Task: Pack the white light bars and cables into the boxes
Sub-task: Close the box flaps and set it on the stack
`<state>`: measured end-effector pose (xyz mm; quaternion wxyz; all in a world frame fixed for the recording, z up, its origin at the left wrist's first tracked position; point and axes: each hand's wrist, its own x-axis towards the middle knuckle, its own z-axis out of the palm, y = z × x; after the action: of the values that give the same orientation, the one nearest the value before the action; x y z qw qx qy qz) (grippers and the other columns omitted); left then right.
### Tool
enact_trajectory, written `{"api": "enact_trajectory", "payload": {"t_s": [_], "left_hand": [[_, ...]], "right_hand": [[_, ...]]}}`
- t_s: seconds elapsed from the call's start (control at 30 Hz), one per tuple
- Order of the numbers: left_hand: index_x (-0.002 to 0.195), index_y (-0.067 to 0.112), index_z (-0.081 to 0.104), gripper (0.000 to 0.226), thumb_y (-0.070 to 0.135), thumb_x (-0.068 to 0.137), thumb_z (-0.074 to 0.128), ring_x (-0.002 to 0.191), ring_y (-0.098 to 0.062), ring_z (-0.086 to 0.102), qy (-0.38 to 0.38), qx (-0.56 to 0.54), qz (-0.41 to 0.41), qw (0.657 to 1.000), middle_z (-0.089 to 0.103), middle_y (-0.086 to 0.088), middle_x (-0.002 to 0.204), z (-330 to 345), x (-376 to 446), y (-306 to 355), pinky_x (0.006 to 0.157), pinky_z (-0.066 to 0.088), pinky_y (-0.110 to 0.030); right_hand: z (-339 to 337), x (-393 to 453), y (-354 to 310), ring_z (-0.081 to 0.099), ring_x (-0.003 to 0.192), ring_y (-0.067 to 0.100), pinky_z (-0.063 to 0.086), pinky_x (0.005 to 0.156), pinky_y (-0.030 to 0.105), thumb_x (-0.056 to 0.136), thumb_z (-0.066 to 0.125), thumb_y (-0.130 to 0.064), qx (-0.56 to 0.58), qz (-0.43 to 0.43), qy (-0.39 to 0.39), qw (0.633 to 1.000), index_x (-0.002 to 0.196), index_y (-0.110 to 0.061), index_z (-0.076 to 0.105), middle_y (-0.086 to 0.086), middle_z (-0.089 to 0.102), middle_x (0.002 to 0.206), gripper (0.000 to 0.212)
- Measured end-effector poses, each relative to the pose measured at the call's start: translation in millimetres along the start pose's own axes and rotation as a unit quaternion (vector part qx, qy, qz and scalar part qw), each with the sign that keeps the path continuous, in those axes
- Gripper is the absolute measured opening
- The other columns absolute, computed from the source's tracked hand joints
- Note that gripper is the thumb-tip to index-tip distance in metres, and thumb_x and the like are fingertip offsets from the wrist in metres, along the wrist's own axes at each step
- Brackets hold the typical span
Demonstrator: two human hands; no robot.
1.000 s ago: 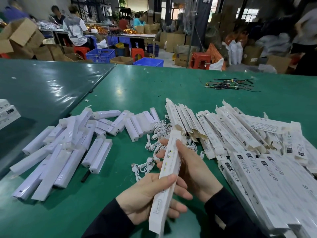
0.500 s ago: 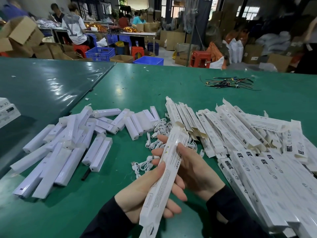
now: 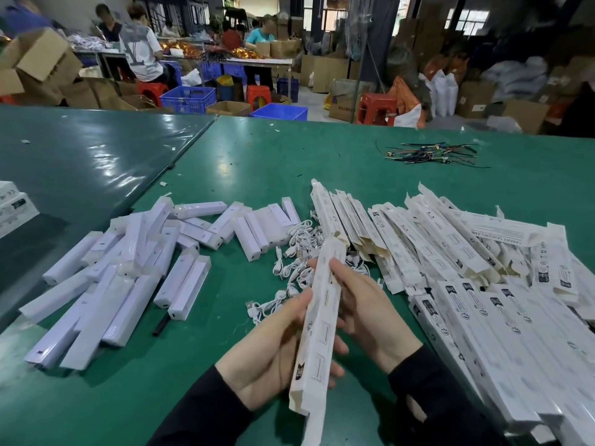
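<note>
Green table [image 3: 289, 162], both hands' fingers gripping box [image 3: 317, 320], turned (seemingly) narrower face up since before.

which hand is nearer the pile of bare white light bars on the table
Left. The left hand grips the box's lower part on the side facing the light bars; the right hand grips it on the far side, toward the stacked boxes.

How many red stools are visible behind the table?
3 red stools: one beneath the seated person, one near the blue crates, one right of the pillar. More may be hidden.
</note>
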<state>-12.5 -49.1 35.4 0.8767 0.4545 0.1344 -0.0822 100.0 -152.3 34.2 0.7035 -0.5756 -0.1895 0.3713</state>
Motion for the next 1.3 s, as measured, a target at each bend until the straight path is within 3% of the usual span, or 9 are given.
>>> {"api": "enact_trajectory", "payload": {"t_s": [0.2, 0.33, 0.4, 0.57, 0.7, 0.83, 0.97, 1.13, 1.3], "left_hand": [[0.100, 0.010, 0.078, 0.038, 0.035, 0.074, 0.065, 0.066, -0.028, 0.072, -0.015, -0.032, 0.016, 0.999, 0.073, -0.018, 0.090, -7, 1, 1, 0.060, 0.060, -0.035], [0.105, 0.006, 0.072, 0.036, 0.032, 0.081, 0.064, 0.065, -0.023, 0.070, 0.089, 0.087, 0.073, 0.990, 0.074, -0.015, 0.091, -9, 7, -5, 0.054, 0.058, -0.033], [0.105, 0.007, 0.069, 0.025, 0.026, 0.091, 0.061, 0.063, -0.021, 0.069, 0.133, 0.130, 0.103, 0.977, 0.074, -0.010, 0.086, -11, 9, -7, 0.054, 0.058, -0.032], [0.103, 0.014, 0.071, 0.018, 0.022, 0.096, 0.056, 0.069, -0.021, 0.069, 0.146, 0.154, 0.127, 0.969, 0.075, -0.010, 0.092, -9, 7, -8, 0.052, 0.056, -0.030], [0.111, 0.009, 0.059, 0.025, 0.018, 0.090, 0.068, 0.067, -0.021, 0.069, 0.130, 0.195, 0.129, 0.964, 0.076, -0.009, 0.088, -7, 7, -13, 0.050, 0.055, -0.029], [0.121, 0.014, 0.053, 0.044, 0.002, 0.084, 0.072, 0.070, -0.028, 0.071, 0.107, 0.214, 0.114, 0.964, 0.075, -0.006, 0.089, -5, 9, -15, 0.051, 0.055, -0.031], [0.124, 0.019, 0.050, 0.054, 0.010, 0.074, 0.070, 0.084, -0.045, 0.070, 0.058, 0.207, 0.097, 0.972, 0.071, -0.007, 0.087, -7, 9, -15, 0.050, 0.052, -0.028], [0.121, 0.030, 0.031, 0.066, 0.011, 0.077, 0.075, 0.067, -0.029, 0.069, 0.115, 0.201, 0.161, 0.959, 0.074, -0.007, 0.096, -9, 11, -18, 0.052, 0.055, -0.035], [0.124, 0.040, 0.041, 0.062, 0.011, 0.081, 0.074, 0.051, -0.018, 0.063, 0.127, 0.218, 0.242, 0.937, 0.074, -0.008, 0.090, -13, 10, -14, 0.046, 0.049, -0.025]], "right_hand": [[-1, -3, -6, 0.051, 0.049, 0.009, 0.042, 0.040, 0.019, 0.089, 0.052, -0.036, 0.123, 0.045, -0.086, 0.988, 0.122, -0.001, 0.065, 0.008, 0.064, 0.084, 0.050], [1, 0, -2, 0.071, 0.091, 0.025, 0.053, 0.085, 0.039, 0.097, 0.047, -0.030, 0.051, 0.015, -0.027, 0.998, 0.127, -0.014, 0.060, 0.009, 0.072, 0.112, 0.036], [0, 0, 0, 0.069, 0.104, 0.018, 0.050, 0.092, 0.038, 0.096, 0.051, -0.030, 0.001, -0.022, 0.022, 1.000, 0.123, -0.030, 0.062, 0.001, 0.072, 0.115, 0.029], [2, -3, 0, 0.071, 0.091, 0.016, 0.055, 0.068, 0.023, 0.094, 0.061, -0.016, -0.026, -0.050, 0.059, 0.997, 0.119, -0.035, 0.065, 0.003, 0.074, 0.108, 0.031], [8, -2, 7, 0.069, 0.098, 0.027, 0.060, 0.080, 0.037, 0.087, 0.070, -0.012, -0.037, -0.077, 0.071, 0.994, 0.113, -0.039, 0.068, 0.009, 0.070, 0.109, 0.038], [9, 0, 9, 0.068, 0.087, 0.015, 0.058, 0.077, 0.028, 0.085, 0.072, -0.014, -0.060, -0.090, 0.067, 0.992, 0.121, -0.036, 0.061, 0.001, 0.071, 0.098, 0.044], [4, 0, 5, 0.068, 0.081, 0.008, 0.054, 0.070, 0.019, 0.089, 0.066, -0.024, -0.065, -0.084, 0.053, 0.993, 0.122, -0.034, 0.062, 0.000, 0.069, 0.091, 0.035], [5, -2, 6, 0.069, 0.083, 0.013, 0.057, 0.072, 0.025, 0.088, 0.065, -0.027, -0.076, -0.109, 0.059, 0.989, 0.115, -0.030, 0.067, 0.005, 0.073, 0.099, 0.027], [13, -3, 11, 0.063, 0.077, 0.014, 0.053, 0.071, 0.030, 0.091, 0.066, -0.018, -0.129, -0.160, 0.047, 0.977, 0.102, -0.033, 0.073, 0.018, 0.067, 0.095, 0.020]]}}
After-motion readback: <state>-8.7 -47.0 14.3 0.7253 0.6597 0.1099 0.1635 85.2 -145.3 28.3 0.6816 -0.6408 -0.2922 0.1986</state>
